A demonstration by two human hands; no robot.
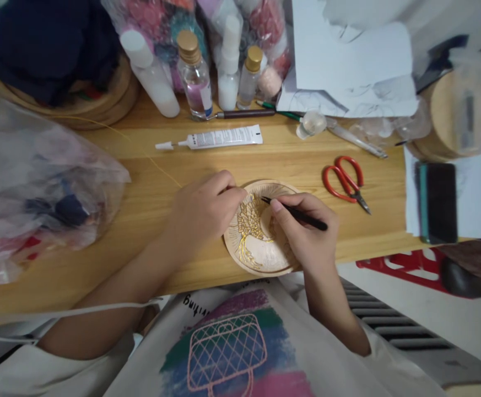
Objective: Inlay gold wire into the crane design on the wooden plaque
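Note:
A round wooden disc [260, 251] with a gold wire tree pattern lies near the front edge of the wooden table [149, 193]. My left hand [205, 207] rests on the disc's left rim, fingers curled and pinched at the gold wire. My right hand [306, 234] covers the disc's right side and grips a thin black tool [302, 216] like a pen, with its tip touching the gold pattern.
Red scissors [345, 179] lie right of the disc. A white glue tube [219, 138] sits behind it, with several bottles [194, 74] further back. A plastic bag [29, 187] fills the left. A phone [438, 201] on paper lies at the right.

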